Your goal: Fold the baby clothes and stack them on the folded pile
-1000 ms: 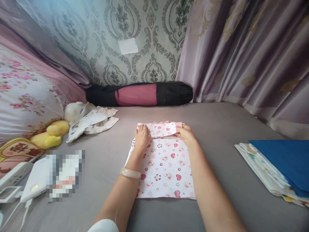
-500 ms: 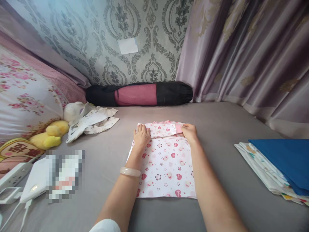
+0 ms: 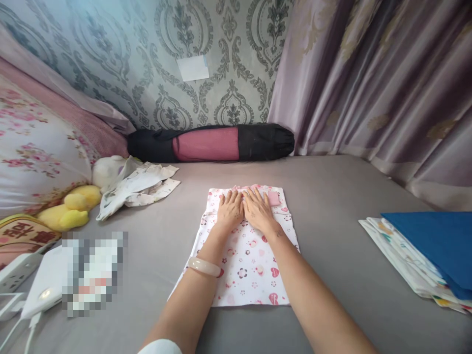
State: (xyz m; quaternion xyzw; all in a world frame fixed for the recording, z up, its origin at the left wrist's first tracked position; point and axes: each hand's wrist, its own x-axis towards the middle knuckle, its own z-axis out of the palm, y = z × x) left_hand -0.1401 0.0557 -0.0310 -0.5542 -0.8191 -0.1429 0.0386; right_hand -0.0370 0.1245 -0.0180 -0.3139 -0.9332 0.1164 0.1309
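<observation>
I have the printed garment lying flat in the middle of the grey bedsheet, directly ahead of me. Its cloth is white, scattered with red hearts, some bearing small lettering, along with dark-outlined flowers, paler pink hearts and little pink figures too small for me to make out. Along the far end a folded band runs across it, with a crease below, and a solid pink cuff lies flat near the right end of that band. A bit of pink ruffled trim peeks out at the far edge. The near edge runs nearly straight; the left side slants outward toward me, showing past the left forearm, and the right side has slight ripples.

I see the left hand and the right hand side by side on the band, palms down, fingers extended forward and a little spread. Neither is pinching or clutching anything; both simply rest on the cloth, the right one just beside the cuff. A pale bangle circles the left wrist, and the forearms hide parts of the print.
</observation>
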